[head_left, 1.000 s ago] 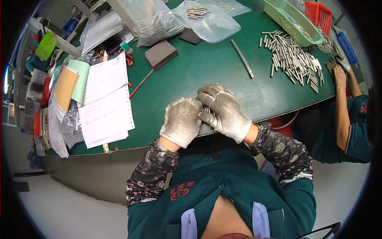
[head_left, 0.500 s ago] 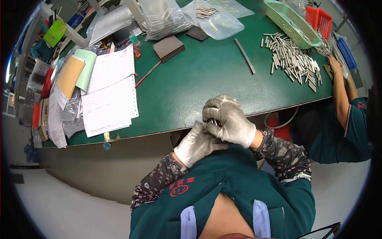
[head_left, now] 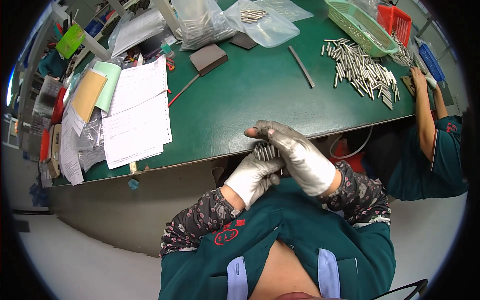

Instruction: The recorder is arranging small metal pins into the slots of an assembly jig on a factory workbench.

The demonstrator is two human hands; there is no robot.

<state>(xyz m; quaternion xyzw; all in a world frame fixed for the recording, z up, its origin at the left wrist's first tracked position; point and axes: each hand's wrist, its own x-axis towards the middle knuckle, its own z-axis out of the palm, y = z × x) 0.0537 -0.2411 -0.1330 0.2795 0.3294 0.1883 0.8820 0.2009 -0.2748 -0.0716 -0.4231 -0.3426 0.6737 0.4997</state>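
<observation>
Metal pins (head_left: 266, 152) stand bunched in our left hand (head_left: 250, 179), its fingers curled round them before the green bench (head_left: 220, 120), and we could spill some if it loosened while our right hand (head_left: 302, 159) arches alongside, fingers together.

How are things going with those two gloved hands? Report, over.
Left hand gripping a bundle of metal pins; right hand close beside, grip unclear. Loose pin pile farther right on green table. Flat metal strip lying left of pile.
</observation>
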